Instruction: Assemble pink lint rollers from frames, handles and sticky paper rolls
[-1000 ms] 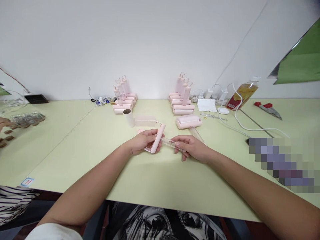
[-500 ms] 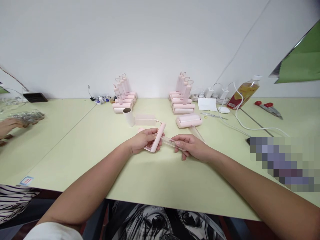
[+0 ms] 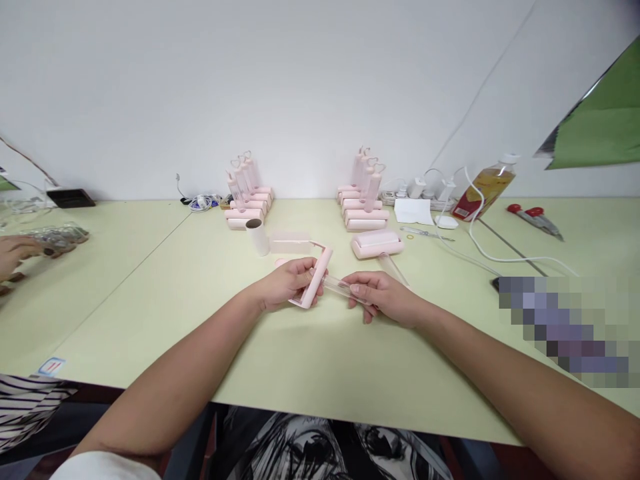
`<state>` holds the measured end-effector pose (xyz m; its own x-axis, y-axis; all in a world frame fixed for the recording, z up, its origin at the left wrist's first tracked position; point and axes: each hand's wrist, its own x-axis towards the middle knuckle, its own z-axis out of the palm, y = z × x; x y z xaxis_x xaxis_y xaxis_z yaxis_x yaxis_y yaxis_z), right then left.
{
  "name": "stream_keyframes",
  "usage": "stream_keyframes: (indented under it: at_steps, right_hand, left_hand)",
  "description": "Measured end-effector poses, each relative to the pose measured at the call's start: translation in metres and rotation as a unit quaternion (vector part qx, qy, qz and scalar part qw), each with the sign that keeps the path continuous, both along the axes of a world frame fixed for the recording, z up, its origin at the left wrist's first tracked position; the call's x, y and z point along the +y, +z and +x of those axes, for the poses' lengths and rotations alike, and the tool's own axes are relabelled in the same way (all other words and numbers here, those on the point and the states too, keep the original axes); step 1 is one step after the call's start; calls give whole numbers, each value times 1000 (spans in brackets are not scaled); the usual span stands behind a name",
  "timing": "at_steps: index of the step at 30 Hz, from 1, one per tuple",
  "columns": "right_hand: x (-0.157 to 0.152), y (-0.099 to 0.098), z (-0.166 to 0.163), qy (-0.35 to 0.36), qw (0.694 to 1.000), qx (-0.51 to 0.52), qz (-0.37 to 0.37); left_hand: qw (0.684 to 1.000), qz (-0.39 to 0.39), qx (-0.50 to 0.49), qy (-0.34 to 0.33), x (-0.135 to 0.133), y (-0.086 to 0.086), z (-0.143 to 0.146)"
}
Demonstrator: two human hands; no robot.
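Note:
My left hand [image 3: 287, 285] is closed around a pink lint roller frame [image 3: 319, 277], tilted just above the table. A clear plastic handle [image 3: 340, 287] runs from the frame's side to my right hand [image 3: 381, 293], whose thumb and fingers pinch its far end. Whether the handle is fastened to the frame I cannot tell. Behind my left hand, a white roll [image 3: 258, 238] with a brown core stands upright beside a translucent pink cover [image 3: 290, 243]. Another pink lint roller [image 3: 377, 245] lies behind my right hand, its clear handle [image 3: 395, 269] pointing towards me.
Rows of pink lint rollers stand with handles up at the back left [image 3: 245, 212] and back right [image 3: 367, 219]. Further right are a drink bottle [image 3: 485, 187], white cables, red-handled cutters [image 3: 535, 220] and a blurred-out object. At far left, another person's hand [image 3: 15, 253] touches clear-wrapped items.
My hands hold the frame and handle in nearly the same position. The view has tilted slightly, and the other person's hand at far left has shifted a little.

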<state>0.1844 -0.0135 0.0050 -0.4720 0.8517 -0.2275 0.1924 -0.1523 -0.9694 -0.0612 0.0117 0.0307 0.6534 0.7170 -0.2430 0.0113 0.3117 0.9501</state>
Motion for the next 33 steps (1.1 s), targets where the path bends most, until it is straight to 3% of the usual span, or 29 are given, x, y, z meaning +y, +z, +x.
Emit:
stream_keyframes:
  at_steps: [19,25,33]
  right_hand:
    - [1,-5,2,12,1000,15,7]
    - [0,1,-3,-1,1000,-23,16]
    - [0,0,-4,-7,1000,-24,10]
  left_hand:
    - [996,89,23,18,-11,9,8]
    - [964,209,60,152,0,-3,11]
    - [985,137,-4,108,6,-15,9]
